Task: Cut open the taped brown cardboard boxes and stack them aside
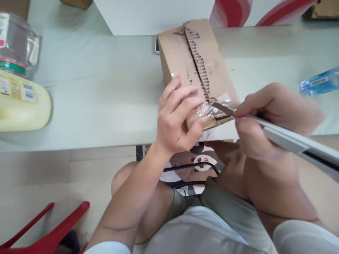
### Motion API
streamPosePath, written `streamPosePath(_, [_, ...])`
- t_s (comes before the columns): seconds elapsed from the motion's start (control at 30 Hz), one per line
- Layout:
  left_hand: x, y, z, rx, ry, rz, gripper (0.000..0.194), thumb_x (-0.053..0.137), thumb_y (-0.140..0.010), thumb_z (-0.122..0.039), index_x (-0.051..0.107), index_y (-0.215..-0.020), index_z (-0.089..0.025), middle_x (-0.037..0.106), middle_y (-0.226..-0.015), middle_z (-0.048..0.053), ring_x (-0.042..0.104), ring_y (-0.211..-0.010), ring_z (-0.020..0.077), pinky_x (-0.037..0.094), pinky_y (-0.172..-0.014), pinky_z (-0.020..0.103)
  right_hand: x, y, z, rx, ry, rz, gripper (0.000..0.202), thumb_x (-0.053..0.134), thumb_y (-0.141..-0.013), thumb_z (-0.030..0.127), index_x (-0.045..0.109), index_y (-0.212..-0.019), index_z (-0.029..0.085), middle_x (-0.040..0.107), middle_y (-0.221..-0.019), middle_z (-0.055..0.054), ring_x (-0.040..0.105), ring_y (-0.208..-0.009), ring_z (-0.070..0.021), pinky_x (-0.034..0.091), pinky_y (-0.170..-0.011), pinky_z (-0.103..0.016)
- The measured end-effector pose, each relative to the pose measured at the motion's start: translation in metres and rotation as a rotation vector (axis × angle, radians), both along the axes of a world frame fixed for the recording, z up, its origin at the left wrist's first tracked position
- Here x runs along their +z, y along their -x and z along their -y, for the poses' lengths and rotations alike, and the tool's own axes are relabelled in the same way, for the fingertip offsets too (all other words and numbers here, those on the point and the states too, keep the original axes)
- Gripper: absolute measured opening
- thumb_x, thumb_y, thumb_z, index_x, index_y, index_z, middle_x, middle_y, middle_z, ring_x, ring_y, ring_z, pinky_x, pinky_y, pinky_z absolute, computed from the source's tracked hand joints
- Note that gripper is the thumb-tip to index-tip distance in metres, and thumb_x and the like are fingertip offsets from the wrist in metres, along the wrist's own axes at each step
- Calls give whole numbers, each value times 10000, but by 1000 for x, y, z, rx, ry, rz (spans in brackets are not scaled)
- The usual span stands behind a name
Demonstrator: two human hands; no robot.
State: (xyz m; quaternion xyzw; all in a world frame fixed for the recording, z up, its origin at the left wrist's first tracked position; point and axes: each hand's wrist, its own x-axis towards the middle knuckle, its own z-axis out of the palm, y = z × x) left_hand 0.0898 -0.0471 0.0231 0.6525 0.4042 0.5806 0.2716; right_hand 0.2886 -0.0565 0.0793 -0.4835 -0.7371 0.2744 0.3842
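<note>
A brown cardboard box (177,58) stands at the table's front edge. Its upper face has a long ragged slit with torn corrugation, and clear tape (208,110) lies crumpled near its front end. My left hand (177,114) rests on the box's left front part with the fingers spread. Pinched in my right hand (265,120) is a utility knife (288,139) with a silver-grey body. Its blade points left, and the tip meets the taped front end of the slit.
At the left on the pale table (106,88) are a yellow bottle (21,102) and a clear plastic jar (18,38). A blue bottle (320,82) lies at the right. Behind the box stands a white carton (159,16) with red curves. Red chair legs (66,225) show lower left.
</note>
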Motion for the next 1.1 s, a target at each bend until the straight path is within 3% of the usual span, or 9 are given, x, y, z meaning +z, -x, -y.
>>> streamPosePath(0.1, [-12, 3, -4, 27, -14, -80, 336, 682, -831, -567, 726, -909, -243, 701, -1120, 49, 478, -1391, 373, 279, -1200, 650, -1, 26, 4, -85, -308, 77, 124, 530, -776, 181, 522, -678, 257, 398, -483, 53, 354, -450, -105, 280, -442, -283])
streamPosePath(0.2, [-23, 4, -9, 64, -110, -209, 337, 574, -895, -563, 704, -956, -257, 696, -1147, 64, 505, -1361, 358, 298, -1205, 611, -5, 32, 2, -52, -386, 123, 107, 523, -695, 134, 508, -678, 239, 408, -497, 77, 331, -437, -82, 261, -424, -254])
streamPosePath(0.37, [-29, 3, -11, 118, -297, -289, 316, 442, -951, -475, 671, -1039, -275, 688, -1132, 65, 550, -1295, 323, 350, -1189, 569, -12, 31, 1, -60, -396, 224, 125, 529, -656, 110, 496, -669, 230, 404, -538, 76, 307, -459, -77, 273, -441, -244])
streamPosePath(0.5, [-28, 3, -11, 137, -415, -276, 295, 436, -941, -391, 660, -1076, -254, 684, -1134, 76, 547, -1273, 311, 397, -1154, 543, -17, 31, -1, -57, -459, 170, 143, 523, -644, 99, 461, -646, 227, 372, -532, 73, 308, -466, -79, 268, -444, -240])
streamPosePath(0.7, [-28, 6, -10, 100, -268, -321, 355, 420, -950, -483, 684, -1037, -263, 692, -1115, 77, 531, -1313, 331, 352, -1190, 573, -15, 34, -3, -25, -467, 228, 147, 518, -643, 111, 432, -607, 225, 323, -522, 61, 246, -474, -89, 245, -455, -263])
streamPosePath(0.8, [-27, 5, -9, 97, -300, -292, 352, 407, -957, -469, 680, -1050, -267, 685, -1121, 76, 535, -1305, 326, 355, -1187, 565, -9, 35, -3, 19, -403, 303, 162, 503, -651, 102, 412, -588, 220, 287, -519, 57, 220, -485, -88, 231, -467, -268])
streamPosePath(0.93, [-25, 1, -8, 135, -351, -288, 359, 382, -961, -444, 673, -1038, -249, 675, -1091, 86, 534, -1289, 328, 393, -1153, 555, -7, 27, -3, 46, -331, 205, 143, 510, -662, 70, 466, -642, 204, 354, -522, 71, 272, -475, -61, 238, -458, -231])
streamPosePath(1.1, [-24, -2, -7, 157, -388, -287, 368, 344, -975, -414, 657, -1015, -224, 664, -1077, 110, 519, -1271, 313, 396, -1137, 521, -11, 22, -4, 60, -404, 136, 137, 522, -655, 82, 464, -624, 202, 360, -511, 69, 285, -459, -59, 215, -442, -229])
